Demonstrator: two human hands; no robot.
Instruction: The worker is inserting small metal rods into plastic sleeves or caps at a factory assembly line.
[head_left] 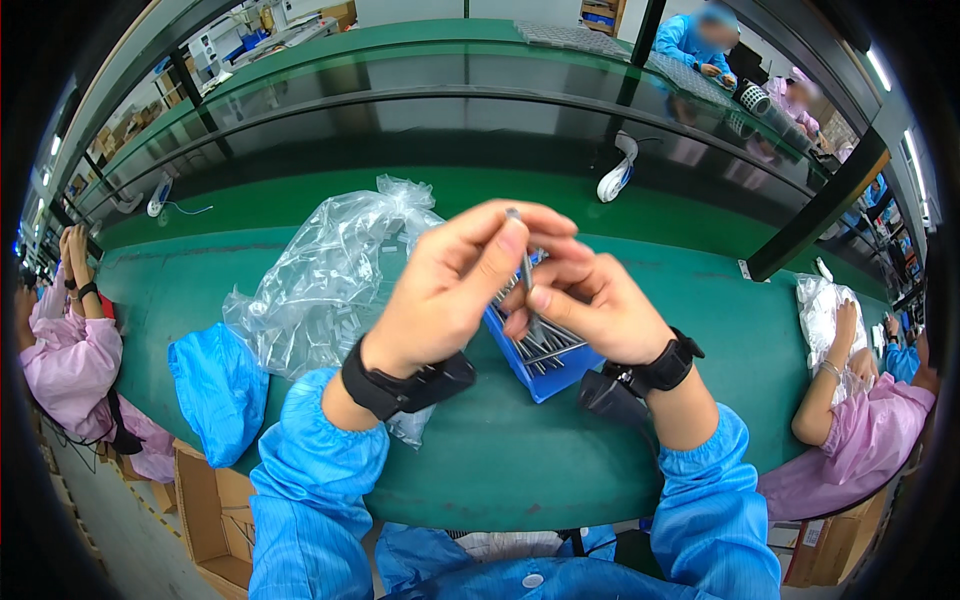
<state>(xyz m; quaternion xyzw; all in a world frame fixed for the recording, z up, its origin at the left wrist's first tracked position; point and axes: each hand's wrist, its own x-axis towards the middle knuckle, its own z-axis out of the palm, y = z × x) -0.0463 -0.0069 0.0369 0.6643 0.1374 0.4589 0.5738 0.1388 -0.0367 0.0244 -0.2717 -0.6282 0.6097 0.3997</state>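
My left hand (440, 285) pinches the top of a thin metal rod (527, 268) between thumb and forefinger. A small light tip shows above the thumb. Lower on the same rod, the thumb and fingers of my right hand (610, 312) are closed round it. Directly beneath my hands stands a blue plastic bin (562, 380) holding several similar metal rods (540, 345); my fingers hide part of it. Left of my left hand lies a clear plastic bag (315, 270) with several small clear or whitish pieces inside, partly covered by that hand.
A bundled blue cloth (220, 385) lies on the green table (500, 475), left of the bag. Beyond run a dark conveyor (440, 130) and a white coiled cable (617, 172). A black post (825, 205) rises at right. Co-workers in pink sit on both sides.
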